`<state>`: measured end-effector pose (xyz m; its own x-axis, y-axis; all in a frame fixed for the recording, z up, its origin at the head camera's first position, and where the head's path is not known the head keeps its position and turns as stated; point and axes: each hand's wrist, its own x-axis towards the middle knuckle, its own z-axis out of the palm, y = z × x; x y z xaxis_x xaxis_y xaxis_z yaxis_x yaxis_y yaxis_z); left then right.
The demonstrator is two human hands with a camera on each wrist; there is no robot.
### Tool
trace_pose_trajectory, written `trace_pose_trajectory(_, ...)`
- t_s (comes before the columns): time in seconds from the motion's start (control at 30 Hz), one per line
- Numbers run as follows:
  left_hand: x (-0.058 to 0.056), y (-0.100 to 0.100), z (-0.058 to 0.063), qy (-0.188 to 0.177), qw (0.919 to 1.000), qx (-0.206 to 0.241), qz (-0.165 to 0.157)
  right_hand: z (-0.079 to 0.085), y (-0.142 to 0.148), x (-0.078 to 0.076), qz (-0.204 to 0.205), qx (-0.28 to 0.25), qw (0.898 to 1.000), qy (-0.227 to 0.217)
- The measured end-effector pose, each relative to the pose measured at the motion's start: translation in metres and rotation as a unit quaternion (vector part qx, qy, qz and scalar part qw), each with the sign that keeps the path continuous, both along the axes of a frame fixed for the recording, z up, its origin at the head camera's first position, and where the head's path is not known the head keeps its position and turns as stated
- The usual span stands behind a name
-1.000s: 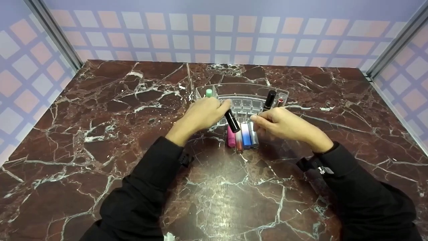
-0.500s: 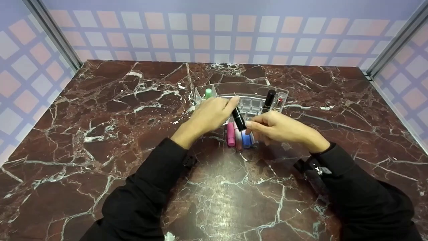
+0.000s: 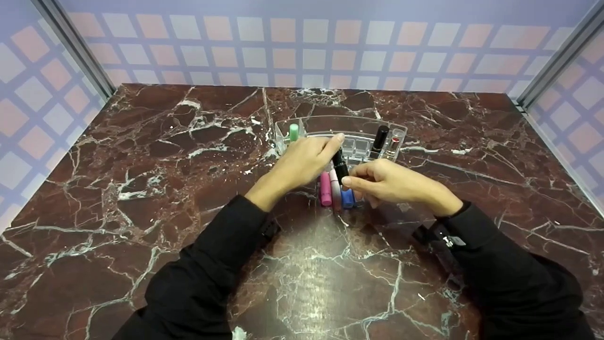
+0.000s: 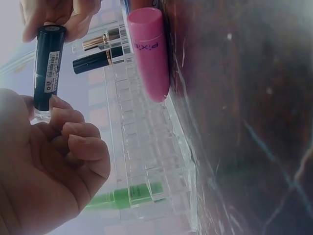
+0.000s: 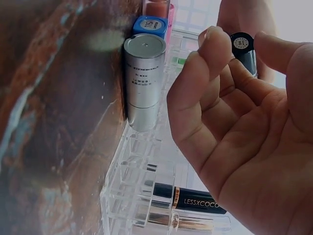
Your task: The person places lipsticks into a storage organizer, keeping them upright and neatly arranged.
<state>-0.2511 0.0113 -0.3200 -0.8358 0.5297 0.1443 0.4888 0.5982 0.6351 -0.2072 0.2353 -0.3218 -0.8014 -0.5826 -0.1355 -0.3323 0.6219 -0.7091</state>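
Over the clear acrylic organizer, my left hand point(image 3: 304, 158) pinches a black lipstick tube point(image 4: 48, 68) by its clear-capped end. At the tube's other end, which bears a round label, the thumb and fingers of my right hand point(image 3: 389, 182) grip it from both sides. The tube slants down toward the front in the head view. Below it, a pink tube point(image 4: 150, 54), a blue-based tube point(image 3: 348, 198) and a silver tube point(image 5: 144, 81) lie side by side before the organizer point(image 3: 330, 120). A reddish tube point(image 3: 336, 193) lies between the pink and blue ones.
In the organizer stand a green tube point(image 3: 294, 132) at the left, and a black lipstick point(image 3: 380, 139) and a clear-capped gold lipstick point(image 3: 393, 146) at the right. Dark red marbled tabletop point(image 3: 165, 264) spreads around. Patterned panels point(image 3: 302, 42) border the back and sides.
My left hand has moved right with the black lipstick tube. My right hand has shifted slightly left from near the silver tube, and its fingers have closed on the tube's lower end.
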Motion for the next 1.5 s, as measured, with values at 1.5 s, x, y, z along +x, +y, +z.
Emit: trace_pose_trajectory(1.5, 0.004, 0.008, -0.006, -0.006, 0.9999, 0.007, -0.014, 0.001, -0.011, 0.008, 0.020, 0.003, 1.000, -0.008)
